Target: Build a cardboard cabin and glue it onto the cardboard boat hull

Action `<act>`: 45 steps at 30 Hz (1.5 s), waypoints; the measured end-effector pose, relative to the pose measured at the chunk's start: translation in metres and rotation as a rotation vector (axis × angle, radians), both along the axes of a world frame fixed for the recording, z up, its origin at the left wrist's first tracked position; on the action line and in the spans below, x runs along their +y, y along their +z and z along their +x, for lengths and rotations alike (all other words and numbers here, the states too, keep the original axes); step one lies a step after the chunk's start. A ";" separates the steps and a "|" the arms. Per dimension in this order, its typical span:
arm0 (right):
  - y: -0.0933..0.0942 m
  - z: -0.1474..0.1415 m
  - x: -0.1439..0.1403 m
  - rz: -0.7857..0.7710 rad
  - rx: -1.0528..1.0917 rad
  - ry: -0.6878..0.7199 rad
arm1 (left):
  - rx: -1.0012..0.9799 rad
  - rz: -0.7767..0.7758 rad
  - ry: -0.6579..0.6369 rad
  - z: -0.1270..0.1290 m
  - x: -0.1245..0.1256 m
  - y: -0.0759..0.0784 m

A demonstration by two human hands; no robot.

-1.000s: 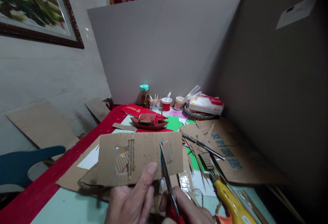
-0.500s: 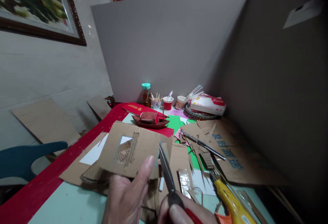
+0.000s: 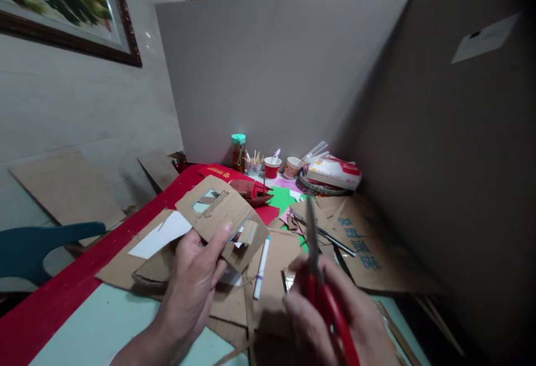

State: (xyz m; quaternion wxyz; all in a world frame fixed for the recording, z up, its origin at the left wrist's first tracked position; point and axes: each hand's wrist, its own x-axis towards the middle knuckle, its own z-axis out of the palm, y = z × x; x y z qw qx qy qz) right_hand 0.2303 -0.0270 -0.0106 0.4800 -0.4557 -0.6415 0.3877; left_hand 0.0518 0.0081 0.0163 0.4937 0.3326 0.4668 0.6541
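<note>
My left hand (image 3: 193, 277) holds a brown cardboard piece (image 3: 220, 215) with cut-out openings, thumb on top, raised and turned to the left over the table. My right hand (image 3: 335, 316) grips red-handled scissors (image 3: 315, 265), blades closed and pointing up and away, clear of the cardboard. A small flap hangs at the cardboard's lower right edge. A white marker pen (image 3: 260, 268) lies on cardboard sheets between my hands.
Cardboard scraps and a printed sheet (image 3: 368, 249) cover the right side. A red model boat (image 3: 253, 192), a jar (image 3: 238, 153), paper cups (image 3: 272, 168) and a tissue pack (image 3: 333, 172) stand at the back. Grey boards wall the back and right. A blue chair (image 3: 37, 249) is at left.
The scissors came out of the cut in the cardboard and swung right, blades up. My left hand lifted and turned the cardboard leftward. The view shifted, hiding the yellow tool.
</note>
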 end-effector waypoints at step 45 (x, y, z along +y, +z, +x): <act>0.018 0.008 0.020 -0.168 0.314 -0.083 | 0.019 -0.218 -0.576 0.014 0.003 -0.022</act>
